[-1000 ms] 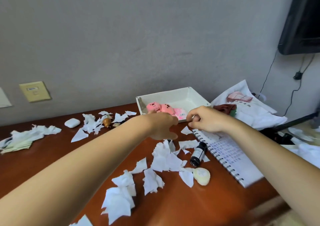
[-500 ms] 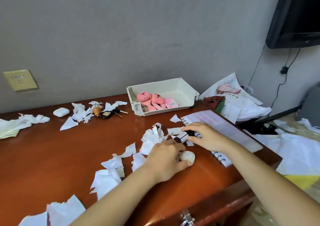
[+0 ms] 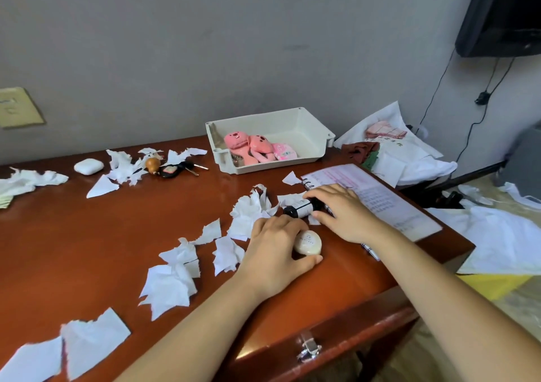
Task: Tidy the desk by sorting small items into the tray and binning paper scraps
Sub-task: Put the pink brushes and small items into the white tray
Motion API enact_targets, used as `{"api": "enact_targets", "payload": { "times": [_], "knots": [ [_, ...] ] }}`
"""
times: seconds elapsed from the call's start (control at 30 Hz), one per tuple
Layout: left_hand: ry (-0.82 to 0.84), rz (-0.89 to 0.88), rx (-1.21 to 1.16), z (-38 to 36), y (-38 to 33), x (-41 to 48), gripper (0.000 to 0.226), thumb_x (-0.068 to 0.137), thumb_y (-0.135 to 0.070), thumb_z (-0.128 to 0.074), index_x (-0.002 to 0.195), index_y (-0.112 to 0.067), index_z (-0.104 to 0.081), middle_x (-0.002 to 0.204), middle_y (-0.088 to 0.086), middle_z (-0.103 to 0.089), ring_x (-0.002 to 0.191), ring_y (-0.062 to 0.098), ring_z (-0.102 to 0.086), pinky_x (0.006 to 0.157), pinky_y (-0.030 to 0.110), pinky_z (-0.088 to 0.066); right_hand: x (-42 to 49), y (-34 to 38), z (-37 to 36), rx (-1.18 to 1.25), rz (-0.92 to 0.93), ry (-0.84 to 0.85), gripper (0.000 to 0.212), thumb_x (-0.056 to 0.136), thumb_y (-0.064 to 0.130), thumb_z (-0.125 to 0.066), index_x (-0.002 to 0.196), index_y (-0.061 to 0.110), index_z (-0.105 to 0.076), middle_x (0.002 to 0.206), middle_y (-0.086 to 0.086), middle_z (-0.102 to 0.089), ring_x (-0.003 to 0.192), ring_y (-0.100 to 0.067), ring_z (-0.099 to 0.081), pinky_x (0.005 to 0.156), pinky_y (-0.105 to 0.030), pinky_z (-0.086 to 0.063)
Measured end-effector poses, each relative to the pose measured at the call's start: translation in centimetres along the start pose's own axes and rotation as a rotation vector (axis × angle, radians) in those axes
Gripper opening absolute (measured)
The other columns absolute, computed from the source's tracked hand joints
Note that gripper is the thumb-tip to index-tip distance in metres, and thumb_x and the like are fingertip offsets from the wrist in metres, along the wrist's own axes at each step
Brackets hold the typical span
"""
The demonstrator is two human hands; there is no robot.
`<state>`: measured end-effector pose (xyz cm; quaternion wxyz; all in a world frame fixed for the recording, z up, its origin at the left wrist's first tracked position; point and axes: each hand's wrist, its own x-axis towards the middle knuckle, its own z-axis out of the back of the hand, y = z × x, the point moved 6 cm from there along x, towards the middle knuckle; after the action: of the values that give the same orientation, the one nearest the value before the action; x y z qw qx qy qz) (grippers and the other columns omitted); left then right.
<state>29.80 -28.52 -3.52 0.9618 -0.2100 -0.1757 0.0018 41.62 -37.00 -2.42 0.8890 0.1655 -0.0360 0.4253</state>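
Observation:
My left hand (image 3: 278, 248) grips a small cream oval item (image 3: 308, 243) on the desk, thumb under it and fingers over its left side. Just behind, my right hand (image 3: 342, 211) grips a small dark bottle with a white label (image 3: 300, 208) lying on its side. The cream tray (image 3: 314, 131) stands at the back of the desk and holds pink plush toys (image 3: 254, 147). Torn white paper scraps (image 3: 172, 279) lie scattered across the brown desk (image 3: 102, 235).
A spiral notebook (image 3: 380, 197) lies under my right wrist. At the back left are a white earbud case (image 3: 88, 166), a small brown gourd (image 3: 153, 165) and keys (image 3: 181, 168) among scraps. Bags and papers pile up past the desk's right edge.
Both hands came back from the tray to the front of the desk. The left hand closed on the oval item and the right on the bottle; over the last half second they barely moved.

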Motion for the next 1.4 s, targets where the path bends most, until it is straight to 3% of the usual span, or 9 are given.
{"api": "enact_targets", "payload": {
  "times": [0.17, 0.3, 0.57, 0.77, 0.9, 1.0, 1.07, 1.17, 1.4],
  "knots": [
    [-0.091, 0.02, -0.077, 0.8, 0.2, -0.4, 0.048, 0.074, -0.053, -0.061, 0.115, -0.028, -0.057, 0.108, -0.013, -0.061, 0.105, 0.009, -0.052, 0.098, 0.026, -0.027, 0.3, 0.5, -0.2, -0.091, 0.008, 0.038, 0.038, 0.097, 0.027, -0.045, 0.135, 0.024, -0.041, 0.14, 0.006, -0.043, 0.133, -0.018, -0.03, 0.108, -0.036, -0.022],
    [-0.148, 0.145, -0.379, 1.5, 1.2, -0.5, 0.038, 0.072, -0.043, -0.067, 0.104, -0.023, -0.063, 0.099, -0.01, -0.065, 0.097, 0.011, -0.06, 0.09, 0.031, -0.048, 0.9, 0.2, -0.3, -0.066, -0.007, 0.017, 0.032, 0.096, 0.029, -0.048, 0.126, 0.02, -0.049, 0.128, 0.001, -0.052, 0.122, -0.019, -0.036, 0.102, -0.036, -0.03],
    [-0.207, 0.315, -0.567, 4.2, 3.3, 0.8, 0.015, 0.078, -0.026, -0.074, 0.089, -0.027, -0.064, 0.085, -0.011, -0.066, 0.076, -0.009, -0.058, 0.064, 0.002, -0.041, 2.5, -1.1, 0.9, 0.419, -0.151, -0.089, 0.022, 0.097, 0.022, -0.046, 0.116, 0.016, -0.057, 0.1, -0.005, -0.065, 0.085, -0.019, -0.06, 0.075, -0.037, -0.049],
    [-0.104, 0.307, -0.624, 6.4, 4.0, 4.0, 0.022, 0.082, -0.037, -0.069, 0.091, -0.018, -0.069, 0.088, -0.004, -0.072, 0.085, 0.009, -0.066, 0.077, 0.019, -0.049, 5.0, -2.4, 4.1, 0.486, -0.176, -0.251, 0.023, 0.098, 0.018, -0.047, 0.116, 0.013, -0.059, 0.089, 0.0, -0.062, 0.075, -0.016, -0.056, 0.063, -0.027, -0.043],
    [0.018, 0.252, -0.492, 7.6, 4.1, 7.5, 0.028, 0.085, -0.037, -0.065, 0.1, -0.014, -0.066, 0.096, 0.001, -0.07, 0.086, 0.012, -0.065, 0.071, 0.015, -0.05, 7.7, -3.7, 5.9, 0.509, -0.171, -0.382, 0.017, 0.094, 0.015, -0.052, 0.104, 0.011, -0.066, 0.072, 0.006, -0.056, 0.072, -0.015, -0.053, 0.066, -0.028, -0.04],
    [0.002, 0.231, -0.346, 7.8, 4.8, 11.2, 0.034, 0.083, -0.038, -0.067, 0.103, -0.011, -0.066, 0.1, 0.005, -0.068, 0.092, 0.02, -0.063, 0.08, 0.032, -0.051, 10.1, -5.1, 6.7, 0.462, -0.208, -0.431, 0.014, 0.091, 0.018, -0.058, 0.096, 0.013, -0.069, 0.058, 0.012, -0.046, 0.06, -0.01, -0.045, 0.062, -0.028, -0.034],
    [-0.014, 0.217, -0.258, 7.8, 5.3, 14.0, 0.038, 0.081, -0.037, -0.07, 0.106, -0.01, -0.066, 0.1, 0.005, -0.067, 0.092, 0.022, -0.061, 0.078, 0.034, -0.049, 11.7, -6.0, 7.5, 0.392, -0.228, -0.431, 0.011, 0.089, 0.024, -0.06, 0.092, 0.017, -0.069, 0.056, 0.011, -0.043, 0.066, -0.018, -0.047, 0.063, -0.028, -0.035],
    [0.011, 0.25, -0.166, 6.8, 6.3, 18.0, 0.038, 0.078, -0.036, -0.072, 0.105, -0.011, -0.064, 0.094, 0.002, -0.064, 0.082, 0.021, -0.058, 0.069, 0.029, -0.047, 13.9, -7.0, 9.0, 0.251, -0.277, -0.359, 0.011, 0.086, 0.03, -0.061, 0.087, 0.019, -0.065, 0.06, 0.009, -0.047, 0.074, -0.024, -0.055, 0.066, -0.031, -0.042],
    [0.121, 0.308, -0.043, 1.4, 8.4, 24.7, 0.046, 0.075, -0.038, -0.072, 0.114, -0.015, -0.063, 0.113, 0.005, -0.066, 0.103, 0.025, -0.06, 0.089, 0.032, -0.049, 18.1, -8.4, 9.3, 0.024, -0.258, -0.14, 0.012, 0.085, 0.028, -0.061, 0.091, 0.018, -0.061, 0.075, 0.001, -0.056, 0.079, -0.024, -0.055, 0.069, -0.034, -0.045]
  ]
}}
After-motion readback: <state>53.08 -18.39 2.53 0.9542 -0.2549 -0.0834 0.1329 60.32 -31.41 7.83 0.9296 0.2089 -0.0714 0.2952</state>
